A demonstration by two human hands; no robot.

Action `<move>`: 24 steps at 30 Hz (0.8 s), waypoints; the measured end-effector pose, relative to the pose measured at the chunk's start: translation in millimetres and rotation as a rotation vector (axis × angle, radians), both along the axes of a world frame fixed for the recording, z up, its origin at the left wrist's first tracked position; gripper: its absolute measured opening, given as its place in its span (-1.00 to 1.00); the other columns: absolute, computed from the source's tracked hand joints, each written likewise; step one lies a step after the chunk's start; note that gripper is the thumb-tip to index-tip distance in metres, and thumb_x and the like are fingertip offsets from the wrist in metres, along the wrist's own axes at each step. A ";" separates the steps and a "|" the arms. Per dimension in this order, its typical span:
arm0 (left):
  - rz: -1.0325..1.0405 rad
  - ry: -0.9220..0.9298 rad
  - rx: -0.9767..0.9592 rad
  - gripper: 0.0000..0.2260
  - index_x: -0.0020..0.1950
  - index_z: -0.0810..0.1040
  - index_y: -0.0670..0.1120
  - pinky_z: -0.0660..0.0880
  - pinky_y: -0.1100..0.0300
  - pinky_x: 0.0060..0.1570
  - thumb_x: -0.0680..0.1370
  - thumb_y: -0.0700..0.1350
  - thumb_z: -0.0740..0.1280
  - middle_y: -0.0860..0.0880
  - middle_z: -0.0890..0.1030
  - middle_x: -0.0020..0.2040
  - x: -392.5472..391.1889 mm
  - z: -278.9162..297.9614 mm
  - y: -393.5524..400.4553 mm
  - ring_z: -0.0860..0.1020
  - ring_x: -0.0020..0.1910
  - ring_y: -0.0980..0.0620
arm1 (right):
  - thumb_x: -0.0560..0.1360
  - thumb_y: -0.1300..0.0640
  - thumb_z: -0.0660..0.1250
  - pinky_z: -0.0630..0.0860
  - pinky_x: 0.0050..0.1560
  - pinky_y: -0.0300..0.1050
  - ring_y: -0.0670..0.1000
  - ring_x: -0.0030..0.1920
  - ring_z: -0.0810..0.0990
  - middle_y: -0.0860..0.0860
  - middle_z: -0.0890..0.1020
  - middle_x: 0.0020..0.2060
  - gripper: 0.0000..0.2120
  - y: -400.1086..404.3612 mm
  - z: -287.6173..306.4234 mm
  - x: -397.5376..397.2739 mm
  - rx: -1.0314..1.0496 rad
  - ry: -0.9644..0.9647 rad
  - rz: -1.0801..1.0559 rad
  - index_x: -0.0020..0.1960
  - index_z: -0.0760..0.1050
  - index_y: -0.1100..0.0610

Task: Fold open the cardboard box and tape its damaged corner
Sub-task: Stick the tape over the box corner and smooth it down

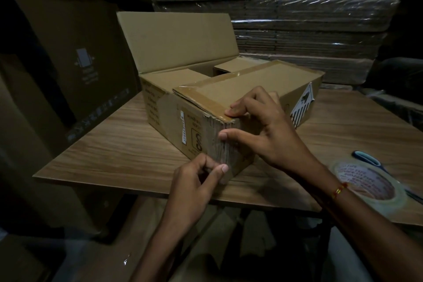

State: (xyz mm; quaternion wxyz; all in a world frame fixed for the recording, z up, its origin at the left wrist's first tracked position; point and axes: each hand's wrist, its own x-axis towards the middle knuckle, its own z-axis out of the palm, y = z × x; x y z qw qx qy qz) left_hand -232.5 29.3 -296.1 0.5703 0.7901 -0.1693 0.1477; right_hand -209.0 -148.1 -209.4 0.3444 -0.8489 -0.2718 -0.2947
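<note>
A cardboard box [206, 98] sits mid-frame on a wooden table [109, 151], its far flap upright. At its torn near corner [219, 142], the left hand [194, 181] pinches the lower edge, while the right hand [267, 128] presses open fingers over the top. A tape roll [368, 188] lies at right.

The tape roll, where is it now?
The tape roll lies on the table at the right edge of the head view, beside the right wrist, near scissors.
</note>
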 end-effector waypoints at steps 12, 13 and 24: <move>-0.082 0.004 0.126 -0.74 -0.29 0.50 -0.06 0.55 -0.05 -0.22 0.46 0.10 0.37 -0.04 0.66 -0.37 15.3 12.9 9.3 0.61 -0.33 0.01 | 0.35 -0.23 0.42 0.37 0.01 -0.28 0.08 0.08 0.45 -0.03 0.56 -0.03 -0.62 -1.7 3.0 2.7 0.004 0.011 0.028 0.00 0.64 0.02; -0.088 0.000 0.170 -0.72 -0.30 0.50 -0.06 0.57 -0.04 -0.21 0.48 0.11 0.36 -0.01 0.66 -0.37 16.3 14.0 10.7 0.62 -0.33 0.04 | 0.35 -0.23 0.42 0.37 0.01 -0.28 0.08 0.08 0.45 -0.02 0.56 -0.03 -0.62 -2.0 3.2 2.9 0.003 0.010 0.028 0.00 0.64 0.02; 0.041 0.047 0.241 -0.55 -0.36 0.54 -0.10 0.56 -0.15 -0.32 0.32 0.31 0.37 -0.06 0.61 -0.47 25.0 3.2 10.4 0.60 -0.43 -0.09 | 0.36 -0.26 0.41 0.37 0.02 -0.26 0.04 0.09 0.42 -0.03 0.54 0.01 -0.59 -0.6 0.0 1.4 -0.011 -0.009 0.015 0.05 0.61 0.01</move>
